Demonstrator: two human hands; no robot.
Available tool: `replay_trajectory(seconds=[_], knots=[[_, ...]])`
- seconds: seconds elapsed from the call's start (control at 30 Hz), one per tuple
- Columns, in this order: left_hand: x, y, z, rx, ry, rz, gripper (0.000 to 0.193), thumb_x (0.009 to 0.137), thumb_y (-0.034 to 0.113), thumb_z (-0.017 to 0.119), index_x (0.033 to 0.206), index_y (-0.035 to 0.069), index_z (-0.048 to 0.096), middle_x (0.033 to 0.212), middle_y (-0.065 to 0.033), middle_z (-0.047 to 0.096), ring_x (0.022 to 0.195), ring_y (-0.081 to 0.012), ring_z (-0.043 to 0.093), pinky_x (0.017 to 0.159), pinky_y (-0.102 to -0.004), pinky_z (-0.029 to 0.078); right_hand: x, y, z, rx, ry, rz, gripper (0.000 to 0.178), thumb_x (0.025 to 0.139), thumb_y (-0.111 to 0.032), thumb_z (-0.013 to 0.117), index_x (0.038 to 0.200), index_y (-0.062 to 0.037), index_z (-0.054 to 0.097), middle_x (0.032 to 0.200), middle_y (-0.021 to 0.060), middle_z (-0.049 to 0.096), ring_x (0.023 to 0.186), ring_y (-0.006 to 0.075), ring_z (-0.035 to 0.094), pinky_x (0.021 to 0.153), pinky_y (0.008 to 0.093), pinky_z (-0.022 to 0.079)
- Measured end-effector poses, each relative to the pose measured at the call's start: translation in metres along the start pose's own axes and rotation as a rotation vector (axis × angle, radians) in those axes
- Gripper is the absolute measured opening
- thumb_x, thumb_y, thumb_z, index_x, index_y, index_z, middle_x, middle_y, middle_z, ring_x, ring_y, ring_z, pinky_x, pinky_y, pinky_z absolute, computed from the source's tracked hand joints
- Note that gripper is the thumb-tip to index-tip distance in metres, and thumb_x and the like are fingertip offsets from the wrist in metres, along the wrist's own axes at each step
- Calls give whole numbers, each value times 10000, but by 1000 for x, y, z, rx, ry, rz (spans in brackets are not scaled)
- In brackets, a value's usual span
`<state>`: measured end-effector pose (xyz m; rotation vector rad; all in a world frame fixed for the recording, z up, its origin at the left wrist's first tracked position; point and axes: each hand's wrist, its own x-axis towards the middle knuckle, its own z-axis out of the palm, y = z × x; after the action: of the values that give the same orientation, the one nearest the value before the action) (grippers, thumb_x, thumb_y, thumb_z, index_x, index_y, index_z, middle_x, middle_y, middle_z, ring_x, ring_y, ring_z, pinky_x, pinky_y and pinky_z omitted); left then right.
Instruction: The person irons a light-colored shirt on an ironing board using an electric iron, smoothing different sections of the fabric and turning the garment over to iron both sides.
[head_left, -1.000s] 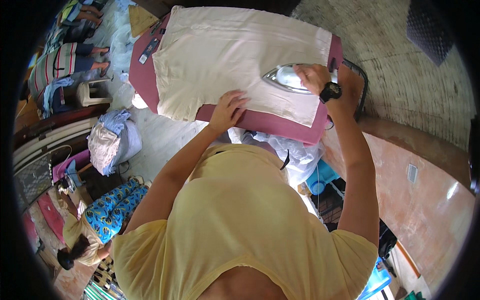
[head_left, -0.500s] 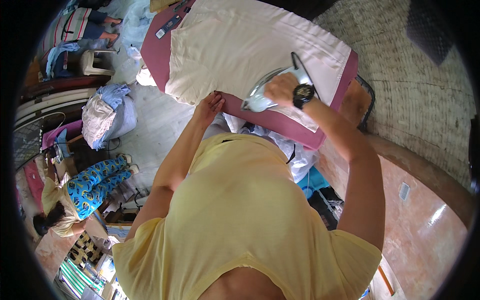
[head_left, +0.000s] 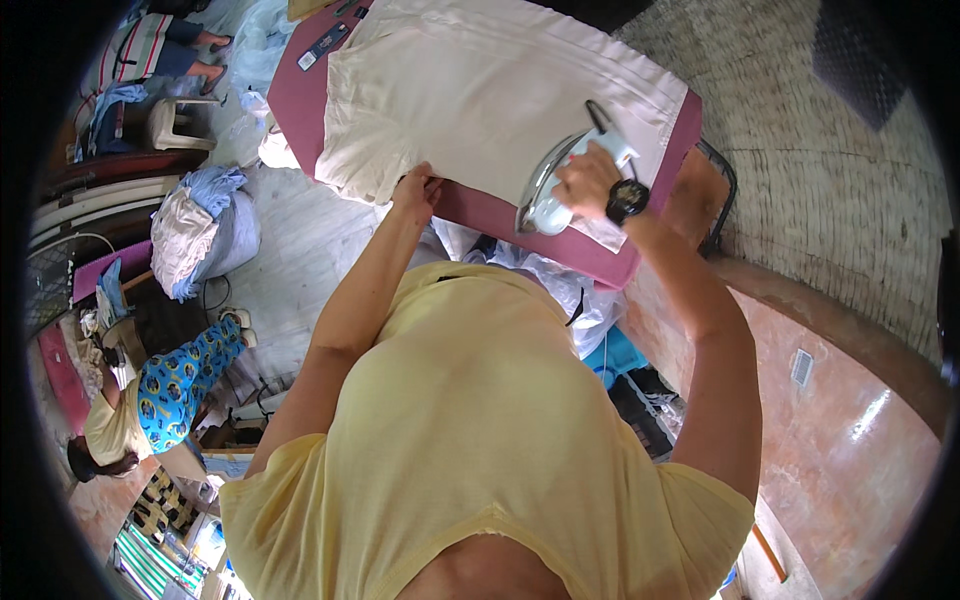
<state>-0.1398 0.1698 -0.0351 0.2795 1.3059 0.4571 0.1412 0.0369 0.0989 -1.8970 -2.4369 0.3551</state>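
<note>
The right hand (head_left: pixel 588 182) is gripping a silver-and-white iron (head_left: pixel 548 214), whose tip is pointing to the near left of that grip. A cream cloth (head_left: pixel 470 95) is lying under and beyond the grip on a maroon board (head_left: pixel 478 211). Left of the grip, the left hand (head_left: pixel 416 191) is touching the cloth's near edge; whether it is pinching, I cannot tell

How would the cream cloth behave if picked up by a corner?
Probably floppy: the cream cloth shows soft wrinkles at its left end. Likely light for its size, since it lies flat across the maroon board, though layers are hard to count. If pushed, it may slide or bunch: no clips show, but the iron might pin the near edge.
</note>
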Motion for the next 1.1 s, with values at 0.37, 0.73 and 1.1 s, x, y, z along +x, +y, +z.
replay_trajectory(seconds=[0.37,0.73,1.1], knots=[[1,12,4,-567,41,79,141,938,231,632,1007,109,611,1046,-10,614,987,-195,564,927,-359,445,-9,-17,1,48,-2,14,272,751,-288,585,608,-67,649,582,131,621,600,300,603,679,414,426],[8,6,-16,-474,147,173,224,876,285,732,996,132,621,941,8,621,854,-140,569,768,-293,474,59,-54,-11,273,-63,235,692,766,-693,617,1032,-60,705,952,200,703,934,368,663,823,453,510],[-53,44,-72,-457,197,-125,136,933,228,612,996,129,543,926,-3,506,784,-180,506,744,-301,462,95,-68,-3,426,-241,208,688,820,-680,555,980,-32,720,871,252,687,873,399,671,768,485,528]])
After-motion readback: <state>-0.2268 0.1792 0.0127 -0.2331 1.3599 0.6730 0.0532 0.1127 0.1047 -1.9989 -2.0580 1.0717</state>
